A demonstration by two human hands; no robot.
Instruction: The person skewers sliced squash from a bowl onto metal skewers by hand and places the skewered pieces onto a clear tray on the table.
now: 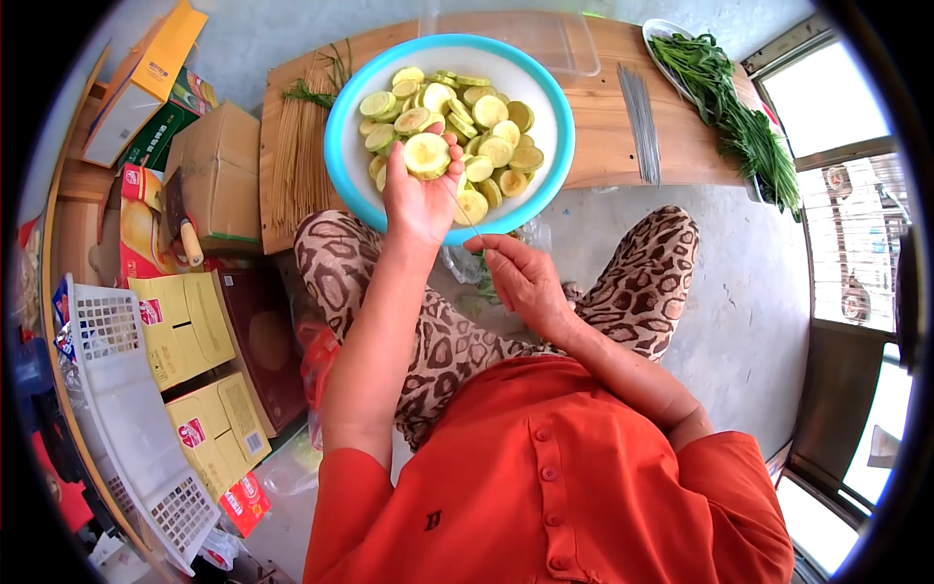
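Note:
My left hand (pixel 420 202) is closed on a round zucchini slice (pixel 426 155), its pale cut face turned up, above the near part of a basin. My right hand (pixel 525 282) pinches the lower end of a thin skewer (pixel 467 216), which slants up toward the slice; its upper end lies at the fingers of my left hand. Many more pale green zucchini slices (pixel 494 150) are heaped in the white basin with a blue rim (pixel 558 127). The basin stands at the front edge of a wooden table (pixel 601 97), right before my knees.
Bamboo sticks (pixel 297 161) lie left of the basin, thin grey skewers (pixel 639 122) to its right. Leafy greens (pixel 725 97) spill over a plate at the far right. A clear plastic lid (pixel 545 44) is behind. Cardboard boxes (pixel 222 175) and a white crate (pixel 131 389) stand at left.

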